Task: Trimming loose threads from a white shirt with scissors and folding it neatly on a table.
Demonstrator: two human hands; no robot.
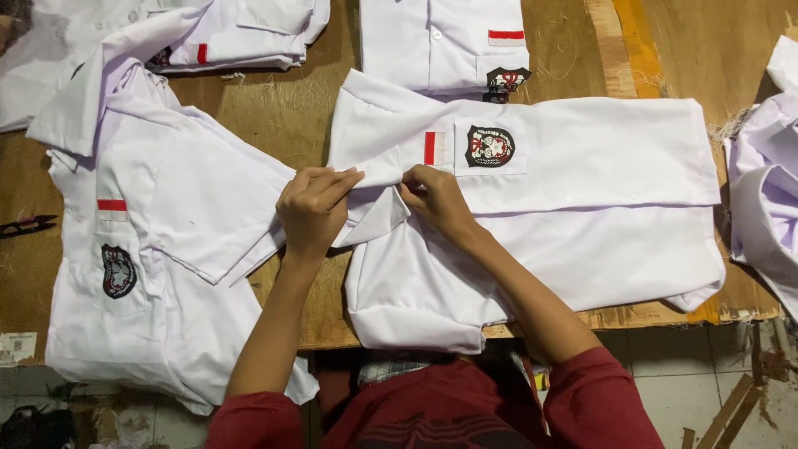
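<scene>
Red sleeves (432,411) at 6 o'clock fill the near edge, and both forearms reach up from them to the middle of the tabletop (283,116). At 9 o'clock a second shirt (158,241) lies spread with its hem hanging over the edge, probably set aside. Left hand (314,208) is closed over a fold of white cloth, fingers curled on top, pressing it flat. Right hand (439,199), just beside it, pinches the same fold at the collar end of the shirt (582,208) lying crosswise at centre, badge pocket (490,147) up. More shirts at 12 and 3 o'clock are cut off by the frame. Black snips (25,224) sit at far 9 o'clock. The fingertips are buried in cloth.
</scene>
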